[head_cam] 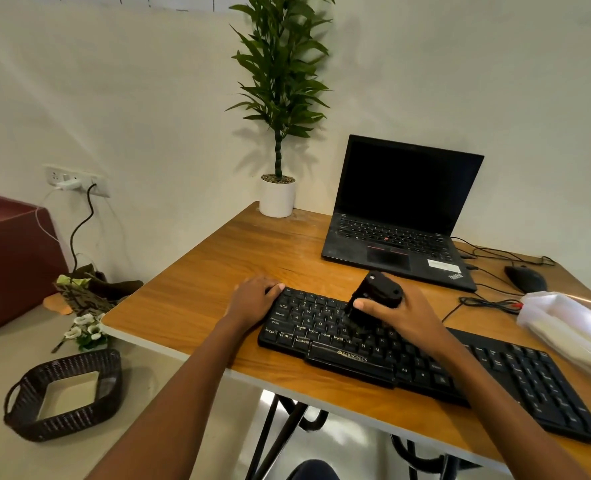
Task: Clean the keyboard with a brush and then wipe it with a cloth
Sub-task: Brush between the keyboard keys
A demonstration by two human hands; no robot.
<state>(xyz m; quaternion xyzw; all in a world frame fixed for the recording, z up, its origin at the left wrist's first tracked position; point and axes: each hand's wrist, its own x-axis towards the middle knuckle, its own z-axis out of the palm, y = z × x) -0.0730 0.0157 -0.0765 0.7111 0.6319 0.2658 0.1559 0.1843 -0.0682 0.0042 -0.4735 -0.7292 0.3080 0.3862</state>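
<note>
Brush on the keys! The right hand (401,317) grips the black brush (373,296) by its chunky body, thumb across the front, with the bristles angled down onto the middle letter rows of the keyboard (352,358). The left hand (252,299) is at the keyboard's far-left corner, fingers curled over the edge and pinning it to the desk (190,306). Smart, because that keyboard looks light and flat, and it would likely skate on the smooth wood under a sideways sweep. It's rigid, so a corner hold should steady all of it. The brush looks light and stiff-bodied with soft bristles, best held around the body as here. I can't spot a cloth yet, so I'd say we're in the brushing stage.
</note>
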